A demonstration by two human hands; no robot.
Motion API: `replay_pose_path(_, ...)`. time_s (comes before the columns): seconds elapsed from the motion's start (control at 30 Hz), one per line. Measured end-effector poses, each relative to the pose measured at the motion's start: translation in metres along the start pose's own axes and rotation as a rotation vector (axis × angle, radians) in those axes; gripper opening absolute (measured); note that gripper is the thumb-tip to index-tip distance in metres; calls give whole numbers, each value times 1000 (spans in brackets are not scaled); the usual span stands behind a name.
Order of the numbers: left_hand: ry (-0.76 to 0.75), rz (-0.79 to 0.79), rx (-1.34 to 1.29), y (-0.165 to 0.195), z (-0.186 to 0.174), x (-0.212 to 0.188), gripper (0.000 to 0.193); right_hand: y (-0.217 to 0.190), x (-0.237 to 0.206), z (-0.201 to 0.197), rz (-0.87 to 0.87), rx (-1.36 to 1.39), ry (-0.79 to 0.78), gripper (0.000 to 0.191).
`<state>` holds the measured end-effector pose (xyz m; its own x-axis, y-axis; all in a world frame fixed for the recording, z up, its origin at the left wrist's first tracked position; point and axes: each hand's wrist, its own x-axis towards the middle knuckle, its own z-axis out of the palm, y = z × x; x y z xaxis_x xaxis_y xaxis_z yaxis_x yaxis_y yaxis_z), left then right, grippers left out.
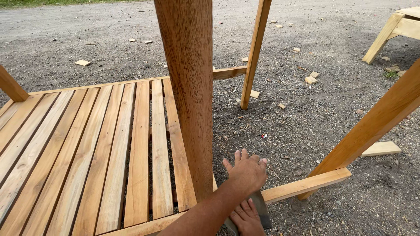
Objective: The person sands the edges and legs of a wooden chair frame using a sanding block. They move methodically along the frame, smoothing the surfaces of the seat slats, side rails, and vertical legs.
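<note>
Down low, both hands: right hand [246, 171] flat on grey block [261, 209], left hand [246, 217] gripping it, beside post [190, 87].

A thick post [189, 96] stands right of the slatted platform [87, 153], wood offcuts [311, 80] scattered behind.

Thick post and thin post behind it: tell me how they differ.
The thick post is wide, reddish-brown and flecked; the thin post is slim, pale and plain. The thick post stands at the near edge of the slats, by the hand; the thin post stands farther off, its foot on gravel, leaning slightly. Both are wood and run out of the top of the view.
</note>
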<state>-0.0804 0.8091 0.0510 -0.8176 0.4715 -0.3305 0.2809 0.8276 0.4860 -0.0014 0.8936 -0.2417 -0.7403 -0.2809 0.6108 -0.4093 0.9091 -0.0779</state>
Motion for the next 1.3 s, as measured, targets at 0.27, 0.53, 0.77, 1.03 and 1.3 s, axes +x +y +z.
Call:
replay_pose_path(0.27,37,37,8,-17,-13,0,61,62,16,-88,376,-56,-203,68)
replay_pose_path(0.53,40,48,-34,-18,-5,-8,62,-45,61,-60,417,-13,-750,59)
replay_pose_path(0.77,228,404,460,-44,-3,17,58,37,32,-83,464,15,-307,70)
replay_pose_path(1.03,169,338,197,-53,21,10,58,5,9,11,59,185,-183,69)
replay_pose_path(1.3,76,365,128,-58,19,-1,64,34,49,-102,711,-30,-250,43)
